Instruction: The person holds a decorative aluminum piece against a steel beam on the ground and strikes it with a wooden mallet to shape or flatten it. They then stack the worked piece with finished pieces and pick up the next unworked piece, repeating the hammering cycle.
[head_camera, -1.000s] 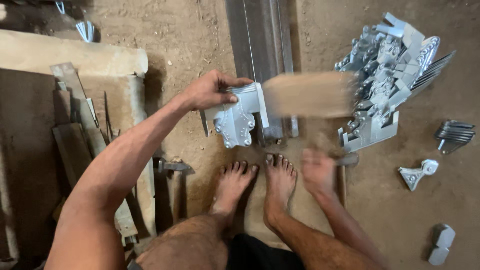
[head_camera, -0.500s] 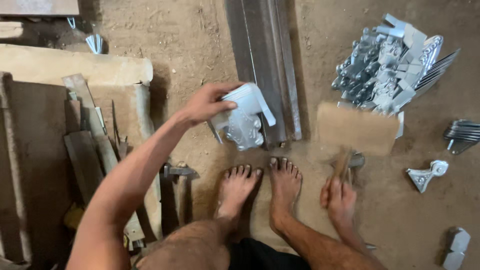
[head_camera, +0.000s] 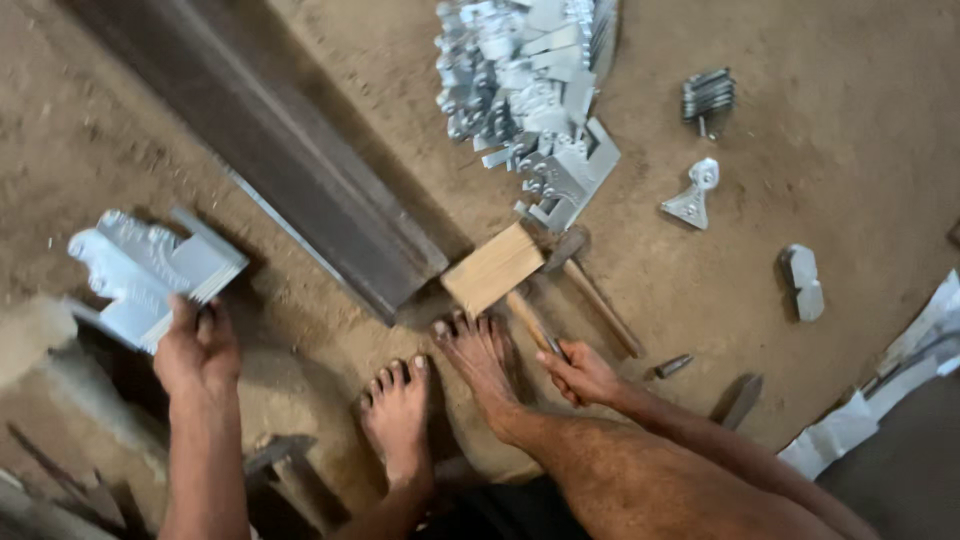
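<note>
My left hand (head_camera: 197, 345) grips a silvery cast-metal bracket (head_camera: 150, 272) and holds it out at the left, above the dirt floor. My right hand (head_camera: 580, 375) is closed on the handle of a wooden mallet (head_camera: 497, 268), whose pale block head rests on the ground just in front of my bare feet (head_camera: 440, 385). A second hammer with a wooden handle (head_camera: 597, 292) lies beside the mallet, to its right.
A long dark steel beam (head_camera: 290, 160) runs diagonally across the floor. A heap of several silvery brackets (head_camera: 535, 90) lies at the top centre. Loose metal parts (head_camera: 692, 198) lie to the right, with a small stack of plates (head_camera: 708, 95) and white paper (head_camera: 900, 380).
My left hand has carried the bracket off the beam to the left. The mallet has come down from its raised swing and its head now rests on the ground. The view has swung.
</note>
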